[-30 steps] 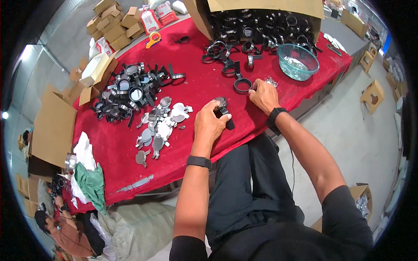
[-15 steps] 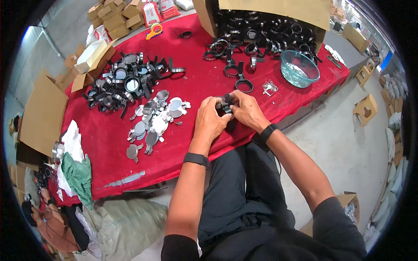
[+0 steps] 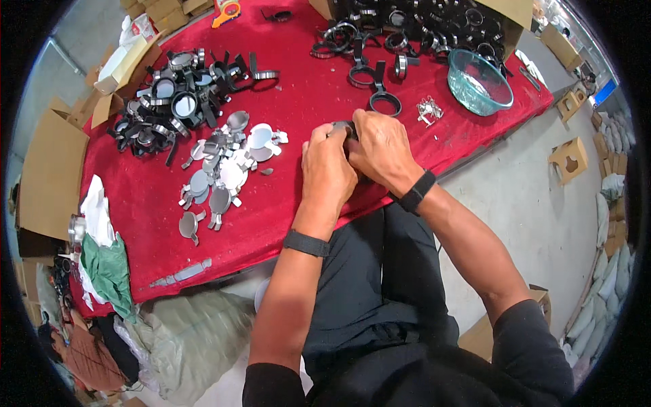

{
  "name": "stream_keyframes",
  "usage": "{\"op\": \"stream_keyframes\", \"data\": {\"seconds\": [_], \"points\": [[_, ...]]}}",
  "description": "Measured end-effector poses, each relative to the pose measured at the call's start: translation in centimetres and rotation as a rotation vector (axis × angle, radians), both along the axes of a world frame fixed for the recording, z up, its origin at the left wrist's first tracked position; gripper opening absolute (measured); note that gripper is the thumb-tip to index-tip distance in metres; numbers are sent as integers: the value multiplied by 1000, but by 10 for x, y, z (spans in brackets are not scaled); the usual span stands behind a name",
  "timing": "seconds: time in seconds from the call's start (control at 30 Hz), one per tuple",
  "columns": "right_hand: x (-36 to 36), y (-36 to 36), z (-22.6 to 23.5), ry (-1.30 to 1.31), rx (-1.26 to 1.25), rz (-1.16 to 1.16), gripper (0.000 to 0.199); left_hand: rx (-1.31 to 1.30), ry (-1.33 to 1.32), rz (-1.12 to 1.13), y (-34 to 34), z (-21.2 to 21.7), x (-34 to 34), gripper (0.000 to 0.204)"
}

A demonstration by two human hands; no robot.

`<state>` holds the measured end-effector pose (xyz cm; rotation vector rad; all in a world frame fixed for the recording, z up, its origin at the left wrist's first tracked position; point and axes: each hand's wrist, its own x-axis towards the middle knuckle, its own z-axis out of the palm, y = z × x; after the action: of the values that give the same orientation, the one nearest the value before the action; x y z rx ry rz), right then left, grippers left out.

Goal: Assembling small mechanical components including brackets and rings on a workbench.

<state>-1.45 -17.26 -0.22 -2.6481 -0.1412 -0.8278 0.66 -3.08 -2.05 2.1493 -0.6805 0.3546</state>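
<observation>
Both hands meet over the red cloth near the table's front edge, closed round a small black part [image 3: 349, 129]. It is mostly hidden by the fingers, so its full shape cannot be made out. My left hand [image 3: 327, 166] grips it from the left, fingers curled. From above and the right, my right hand [image 3: 384, 144] presses on it with its fingers bent. Just beyond the hands lies a black ring with a straight handle [image 3: 385, 103]. To the left is a loose pile of flat grey metal discs with side tabs [image 3: 232, 175].
A heap of black handled rings [image 3: 163, 102] fills the back left, and a cardboard box [image 3: 503, 12] of similar rings stands at the back. A glass bowl [image 3: 478, 102] and small metal pieces [image 3: 428, 110] are at right. Green cloth [image 3: 107, 271] hangs over the left edge.
The view has shifted, so the table things sit higher in the picture. My right hand has turned over the black part and now covers more of it; both hands still hold it.
</observation>
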Motion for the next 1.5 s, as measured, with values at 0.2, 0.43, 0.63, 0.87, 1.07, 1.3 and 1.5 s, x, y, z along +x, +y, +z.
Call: {"op": "stream_keyframes", "data": {"seconds": [0.2,0.43,0.63,0.87,1.07,1.3,1.5], "points": [[1,8,2,95,29,-54,22,15,0,13,4,-8,6,35],[-23,-13,1,46,30,94,20,14,184,-68,5,7,6,47],[-46,-15,7,42,134,8,15,13,67,-93,16,11,-1,56],[-39,-44,-19,166,244,47,19,73,145,-91,1,21,-13,61],[-20,-33,2,330,148,39,31,100,70,-51,-7,6,-3,47],[0,-32,6,187,-133,32,28,52,-20,-53,-20,-5,17,32],[4,-29,5,155,-177,64,24,61,-57,-64,-18,-8,15,40]]}}
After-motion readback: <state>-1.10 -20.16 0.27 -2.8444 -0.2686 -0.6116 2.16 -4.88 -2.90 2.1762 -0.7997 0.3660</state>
